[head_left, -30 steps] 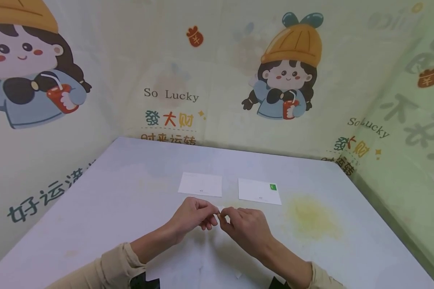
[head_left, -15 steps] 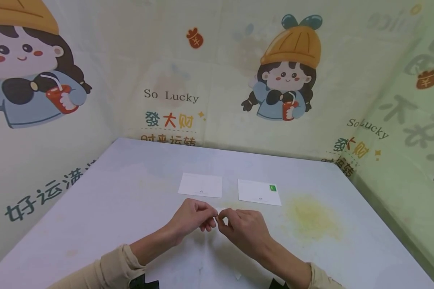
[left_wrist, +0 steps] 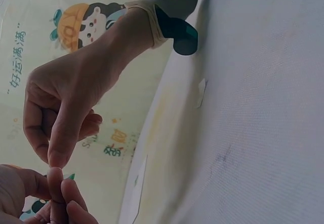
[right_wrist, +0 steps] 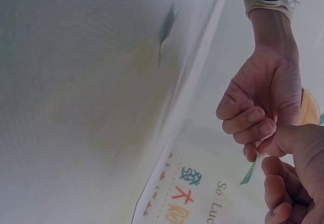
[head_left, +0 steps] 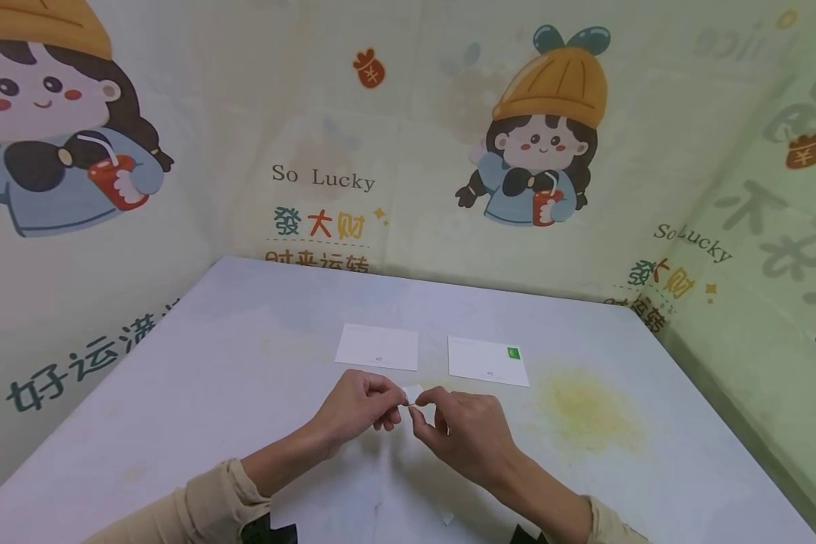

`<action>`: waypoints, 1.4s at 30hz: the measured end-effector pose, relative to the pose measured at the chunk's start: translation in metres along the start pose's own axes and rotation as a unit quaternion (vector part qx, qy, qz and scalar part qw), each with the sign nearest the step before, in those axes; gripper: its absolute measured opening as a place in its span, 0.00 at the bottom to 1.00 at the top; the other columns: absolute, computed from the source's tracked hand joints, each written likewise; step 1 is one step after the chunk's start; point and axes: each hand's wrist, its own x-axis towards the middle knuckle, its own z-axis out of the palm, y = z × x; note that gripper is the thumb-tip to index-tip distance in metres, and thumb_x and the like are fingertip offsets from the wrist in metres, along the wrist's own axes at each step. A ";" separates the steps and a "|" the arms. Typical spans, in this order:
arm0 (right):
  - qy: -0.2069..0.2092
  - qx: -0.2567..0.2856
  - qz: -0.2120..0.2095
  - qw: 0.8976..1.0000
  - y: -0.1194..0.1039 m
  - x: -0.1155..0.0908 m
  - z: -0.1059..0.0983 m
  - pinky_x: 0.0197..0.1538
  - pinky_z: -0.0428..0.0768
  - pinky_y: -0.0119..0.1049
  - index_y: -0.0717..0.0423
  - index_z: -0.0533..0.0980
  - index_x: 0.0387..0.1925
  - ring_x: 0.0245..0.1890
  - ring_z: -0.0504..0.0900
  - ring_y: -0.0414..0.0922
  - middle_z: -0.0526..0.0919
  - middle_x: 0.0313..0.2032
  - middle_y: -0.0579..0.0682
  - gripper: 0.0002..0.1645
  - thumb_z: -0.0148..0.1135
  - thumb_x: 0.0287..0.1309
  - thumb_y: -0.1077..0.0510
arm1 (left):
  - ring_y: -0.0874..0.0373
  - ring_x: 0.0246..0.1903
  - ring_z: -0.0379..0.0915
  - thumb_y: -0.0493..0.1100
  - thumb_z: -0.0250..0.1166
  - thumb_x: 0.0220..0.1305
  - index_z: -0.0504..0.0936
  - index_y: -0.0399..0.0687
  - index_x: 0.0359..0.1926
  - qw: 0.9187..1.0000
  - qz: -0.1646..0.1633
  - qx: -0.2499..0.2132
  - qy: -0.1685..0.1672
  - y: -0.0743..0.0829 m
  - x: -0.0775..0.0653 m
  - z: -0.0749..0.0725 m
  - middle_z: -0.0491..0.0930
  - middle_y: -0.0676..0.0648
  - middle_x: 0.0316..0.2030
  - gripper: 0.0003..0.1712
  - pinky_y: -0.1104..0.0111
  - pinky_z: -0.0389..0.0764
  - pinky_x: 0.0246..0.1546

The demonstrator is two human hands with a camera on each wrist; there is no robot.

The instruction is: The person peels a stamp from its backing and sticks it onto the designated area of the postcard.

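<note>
My left hand (head_left: 353, 406) pinches a small stamp-like sticker (head_left: 413, 394) between thumb and forefinger above the table. Its white side faces up in the head view; a green side of the sticker (right_wrist: 247, 174) shows in the right wrist view. My right hand (head_left: 469, 431) meets it from the other side, thumb and forefinger at the sticker's near edge, fingertips close to the left ones. Beyond the hands lie two white cards: a left card (head_left: 377, 347) with only a tiny printed mark, and a right card (head_left: 479, 361) bearing a green stamp (head_left: 513, 353) at its upper right.
A small white scrap (head_left: 448, 519) lies on the white table (head_left: 177, 393) near the front. Right of the cards, a yellow stain (head_left: 588, 408) marks the tabletop. Printed cloth walls (head_left: 415, 151) stand around the table's back and sides.
The sticker's white face has come into clearer view between the hands. The right thumb and forefinger have parted slightly. Both cards lie where they were.
</note>
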 end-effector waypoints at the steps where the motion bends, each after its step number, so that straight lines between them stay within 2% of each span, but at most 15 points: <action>1: -0.001 0.000 0.002 1.000 0.000 0.000 0.000 0.20 0.57 0.15 0.49 0.80 0.32 0.13 0.58 0.27 0.70 0.11 0.35 0.14 0.76 0.42 0.62 | 0.60 0.23 0.77 0.40 0.65 0.65 0.89 0.38 0.34 1.000 0.001 0.000 0.000 0.000 0.000 0.000 0.82 0.50 0.20 0.10 0.71 0.76 0.28; 9: -0.011 0.002 0.006 1.000 0.000 -0.001 0.001 0.20 0.56 0.15 0.50 0.82 0.34 0.13 0.58 0.26 0.69 0.11 0.35 0.14 0.77 0.43 0.62 | 0.59 0.23 0.77 0.40 0.65 0.66 0.89 0.39 0.34 1.000 0.004 0.003 -0.008 0.000 -0.001 -0.001 0.82 0.50 0.20 0.10 0.70 0.76 0.28; 16: -0.005 0.015 -0.005 1.000 0.003 0.000 0.004 0.20 0.56 0.15 0.49 0.83 0.33 0.13 0.60 0.26 0.70 0.10 0.35 0.11 0.72 0.45 0.63 | 0.59 0.23 0.77 0.40 0.64 0.66 0.89 0.40 0.35 1.000 0.012 0.007 -0.014 0.001 -0.002 -0.001 0.82 0.51 0.20 0.10 0.70 0.76 0.27; 22: 0.001 0.012 -0.013 1.000 0.002 0.001 0.004 0.20 0.55 0.15 0.49 0.83 0.32 0.13 0.60 0.26 0.70 0.10 0.35 0.13 0.74 0.43 0.65 | 0.60 0.23 0.76 0.39 0.62 0.65 0.88 0.38 0.35 1.000 0.016 0.014 -0.019 -0.001 -0.002 -0.001 0.81 0.51 0.20 0.10 0.69 0.75 0.27; 26: -0.010 0.018 -0.010 1.000 0.001 0.001 0.003 0.20 0.55 0.15 0.49 0.83 0.33 0.13 0.59 0.25 0.70 0.10 0.35 0.13 0.74 0.43 0.66 | 0.60 0.23 0.75 0.38 0.61 0.64 0.88 0.35 0.35 0.999 0.015 0.018 -0.022 -0.001 -0.002 -0.001 0.80 0.51 0.19 0.11 0.70 0.75 0.27; 36: -0.048 0.066 0.014 0.997 0.002 0.000 0.001 0.21 0.58 0.16 0.49 0.85 0.35 0.15 0.57 0.23 0.68 0.11 0.34 0.12 0.74 0.50 0.67 | 0.58 0.24 0.76 0.38 0.61 0.64 0.87 0.37 0.34 0.999 0.020 0.022 -0.019 -0.001 -0.004 -0.003 0.81 0.51 0.19 0.10 0.68 0.76 0.29; 42: -0.052 0.067 0.024 0.996 0.002 0.001 0.001 0.20 0.57 0.16 0.49 0.85 0.34 0.16 0.56 0.23 0.66 0.10 0.35 0.11 0.74 0.51 0.67 | 0.56 0.25 0.76 0.39 0.62 0.65 0.87 0.36 0.35 0.999 0.021 0.028 -0.018 -0.001 -0.004 -0.004 0.80 0.51 0.19 0.11 0.70 0.73 0.27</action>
